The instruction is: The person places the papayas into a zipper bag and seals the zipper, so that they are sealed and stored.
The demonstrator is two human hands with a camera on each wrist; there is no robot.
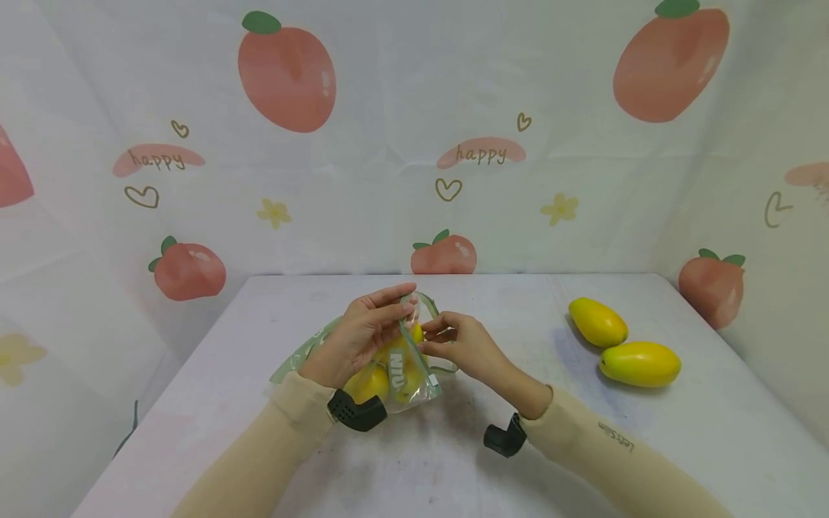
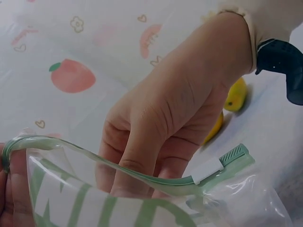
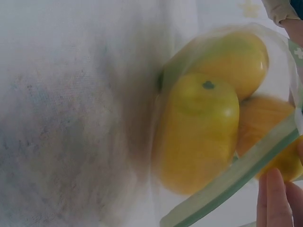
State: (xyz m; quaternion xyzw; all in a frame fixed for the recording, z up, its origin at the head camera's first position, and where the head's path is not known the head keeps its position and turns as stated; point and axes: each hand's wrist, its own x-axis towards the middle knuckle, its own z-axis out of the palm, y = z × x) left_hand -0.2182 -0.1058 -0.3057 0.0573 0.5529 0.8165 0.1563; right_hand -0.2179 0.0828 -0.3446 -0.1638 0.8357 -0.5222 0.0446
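A clear zip bag (image 1: 424, 399) with green trim and lettering stands between the hands, its mouth spread. Yellow mangoes (image 3: 199, 137) lie inside it. My left hand (image 1: 359, 327) grips the bag's rim at the far left of the mouth, thumb and fingers on the film. From the right, my right hand (image 1: 463, 342) reaches into the mouth; its fingers (image 2: 137, 165) point down behind the green zip edge (image 2: 94, 156). Its fingertips touch a mango (image 3: 289, 163) by the zip strip. The white slider (image 2: 208, 171) sits at the near end of the zip.
Two yellow mangoes, one farther back (image 1: 597, 322) and one nearer (image 1: 641, 364), lie on the white table (image 1: 518, 302) at the right. A white cloth (image 1: 382, 201) printed with peaches hangs behind and along the sides. Each wrist carries a black camera (image 1: 358, 411).
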